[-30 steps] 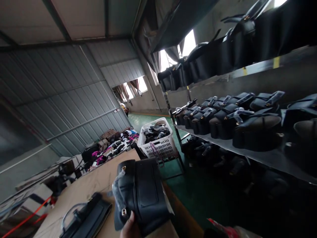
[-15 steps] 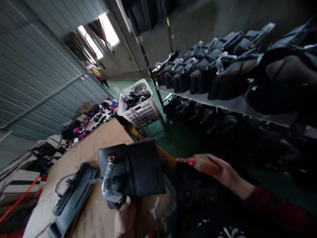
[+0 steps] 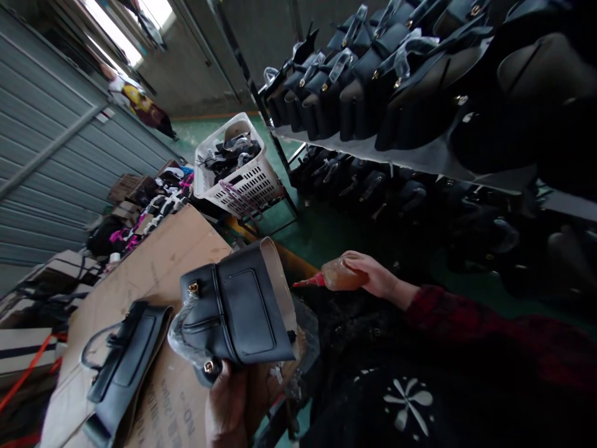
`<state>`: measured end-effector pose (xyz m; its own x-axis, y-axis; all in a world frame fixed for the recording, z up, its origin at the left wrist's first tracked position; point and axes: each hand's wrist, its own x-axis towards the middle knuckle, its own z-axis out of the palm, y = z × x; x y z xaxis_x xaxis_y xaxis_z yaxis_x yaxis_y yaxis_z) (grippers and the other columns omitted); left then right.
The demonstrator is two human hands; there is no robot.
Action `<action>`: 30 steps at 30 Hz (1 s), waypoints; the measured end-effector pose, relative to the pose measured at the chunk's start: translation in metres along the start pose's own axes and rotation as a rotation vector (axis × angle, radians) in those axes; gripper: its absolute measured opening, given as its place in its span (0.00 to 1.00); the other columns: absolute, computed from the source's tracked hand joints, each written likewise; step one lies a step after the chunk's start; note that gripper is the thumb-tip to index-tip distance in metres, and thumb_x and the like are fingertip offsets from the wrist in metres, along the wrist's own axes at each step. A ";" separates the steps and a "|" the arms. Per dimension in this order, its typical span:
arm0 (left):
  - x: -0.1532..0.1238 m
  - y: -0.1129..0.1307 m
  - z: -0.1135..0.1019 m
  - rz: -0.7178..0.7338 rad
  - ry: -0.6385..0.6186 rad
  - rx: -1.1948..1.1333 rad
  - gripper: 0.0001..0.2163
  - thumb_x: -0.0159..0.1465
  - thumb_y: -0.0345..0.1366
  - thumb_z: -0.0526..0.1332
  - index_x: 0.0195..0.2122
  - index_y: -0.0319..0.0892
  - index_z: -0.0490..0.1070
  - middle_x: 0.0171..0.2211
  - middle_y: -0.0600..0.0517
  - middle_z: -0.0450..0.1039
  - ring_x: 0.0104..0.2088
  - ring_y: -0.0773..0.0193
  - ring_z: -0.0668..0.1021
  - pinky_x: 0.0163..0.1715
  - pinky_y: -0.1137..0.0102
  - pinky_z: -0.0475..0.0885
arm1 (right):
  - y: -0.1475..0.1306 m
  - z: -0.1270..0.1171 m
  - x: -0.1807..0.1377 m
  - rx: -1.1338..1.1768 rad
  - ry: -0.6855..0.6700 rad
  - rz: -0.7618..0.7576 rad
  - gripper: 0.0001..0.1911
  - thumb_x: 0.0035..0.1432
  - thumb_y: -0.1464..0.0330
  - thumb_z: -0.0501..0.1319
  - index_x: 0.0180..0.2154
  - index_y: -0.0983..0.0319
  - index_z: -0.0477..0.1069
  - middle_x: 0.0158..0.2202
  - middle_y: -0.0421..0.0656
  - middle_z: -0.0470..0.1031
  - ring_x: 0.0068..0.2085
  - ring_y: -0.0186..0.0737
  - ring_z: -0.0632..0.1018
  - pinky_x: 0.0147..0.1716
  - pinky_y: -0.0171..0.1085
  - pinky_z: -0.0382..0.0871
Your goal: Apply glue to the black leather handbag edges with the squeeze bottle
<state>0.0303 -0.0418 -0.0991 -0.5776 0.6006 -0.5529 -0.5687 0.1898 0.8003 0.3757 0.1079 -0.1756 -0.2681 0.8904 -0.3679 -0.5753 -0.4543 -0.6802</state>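
Observation:
My left hand (image 3: 227,407) grips a black handbag (image 3: 237,308) from below, with its open mouth turned to the right and its plastic-wrapped handle hanging at the left. My right hand (image 3: 375,278) is wrapped round a brownish squeeze bottle (image 3: 338,275) whose red nozzle points left toward the bag's rim, a short gap away. A second black handbag (image 3: 121,364) lies flat on the cardboard-covered table (image 3: 153,274) to the left.
A white basket (image 3: 237,177) of black parts stands beyond the table. Metal shelves (image 3: 420,158) at the right carry rows of black bags. Boxes and pink-black goods (image 3: 140,211) pile at the far left. A person (image 3: 140,109) stands far off.
The view has tilted down. My right hand with the bottle came into view and moved left toward the bag. My left hand has turned the bag so its opening faces right.

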 end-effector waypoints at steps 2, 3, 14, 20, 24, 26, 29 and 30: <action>0.000 0.000 0.000 -0.019 0.013 -0.017 0.14 0.64 0.32 0.56 0.43 0.55 0.78 0.49 0.60 0.78 0.66 0.67 0.56 0.65 0.61 0.49 | 0.002 0.004 0.004 0.007 -0.012 0.010 0.16 0.39 0.61 0.72 0.30 0.62 0.72 0.29 0.41 0.73 0.31 0.37 0.73 0.30 0.35 0.63; 0.001 -0.001 0.000 -0.026 0.019 -0.027 0.14 0.64 0.31 0.55 0.43 0.54 0.78 0.49 0.59 0.78 0.66 0.68 0.55 0.65 0.62 0.48 | 0.004 0.005 0.006 0.005 -0.018 0.015 0.17 0.39 0.61 0.72 0.30 0.62 0.72 0.29 0.41 0.73 0.30 0.37 0.72 0.29 0.35 0.63; -0.001 -0.001 0.001 0.001 0.016 0.019 0.16 0.64 0.29 0.54 0.47 0.54 0.75 0.45 0.56 0.79 0.62 0.63 0.66 0.65 0.58 0.52 | 0.018 0.003 0.007 -0.130 -0.040 0.087 0.18 0.41 0.58 0.71 0.29 0.63 0.71 0.28 0.42 0.73 0.29 0.37 0.72 0.28 0.35 0.63; -0.002 0.000 0.005 0.009 0.016 -0.013 0.16 0.64 0.28 0.54 0.46 0.51 0.75 0.48 0.56 0.77 0.63 0.63 0.64 0.65 0.58 0.51 | 0.022 0.001 -0.005 -0.150 -0.065 0.116 0.17 0.42 0.57 0.71 0.28 0.62 0.72 0.27 0.43 0.73 0.28 0.38 0.72 0.28 0.36 0.63; -0.004 0.000 0.008 0.034 0.032 -0.022 0.17 0.64 0.27 0.53 0.47 0.53 0.75 0.48 0.57 0.77 0.62 0.64 0.65 0.65 0.59 0.52 | 0.024 0.001 -0.013 -0.136 -0.101 0.181 0.19 0.40 0.57 0.72 0.29 0.64 0.74 0.28 0.43 0.74 0.29 0.38 0.74 0.28 0.35 0.65; -0.004 0.000 0.008 0.038 0.017 -0.012 0.17 0.64 0.27 0.54 0.47 0.53 0.75 0.47 0.57 0.78 0.62 0.64 0.66 0.65 0.60 0.52 | 0.025 0.001 -0.017 -0.115 -0.115 0.213 0.19 0.39 0.57 0.73 0.29 0.64 0.74 0.28 0.42 0.74 0.29 0.37 0.74 0.28 0.34 0.65; -0.004 -0.001 0.006 0.019 -0.014 -0.018 0.16 0.64 0.28 0.55 0.47 0.53 0.75 0.47 0.57 0.78 0.61 0.64 0.67 0.65 0.60 0.51 | 0.027 0.001 -0.020 -0.107 -0.116 0.222 0.19 0.38 0.58 0.73 0.29 0.64 0.74 0.27 0.42 0.75 0.29 0.37 0.74 0.29 0.34 0.66; -0.005 -0.001 0.006 0.017 -0.024 -0.025 0.16 0.63 0.28 0.55 0.48 0.53 0.75 0.47 0.57 0.78 0.61 0.64 0.67 0.65 0.60 0.50 | 0.027 0.001 -0.020 -0.110 -0.106 0.209 0.19 0.39 0.58 0.73 0.29 0.64 0.74 0.28 0.42 0.75 0.29 0.37 0.74 0.29 0.34 0.65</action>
<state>0.0373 -0.0402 -0.0962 -0.5732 0.6218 -0.5336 -0.5735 0.1607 0.8033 0.3648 0.0781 -0.1865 -0.4556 0.7721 -0.4430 -0.4126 -0.6242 -0.6634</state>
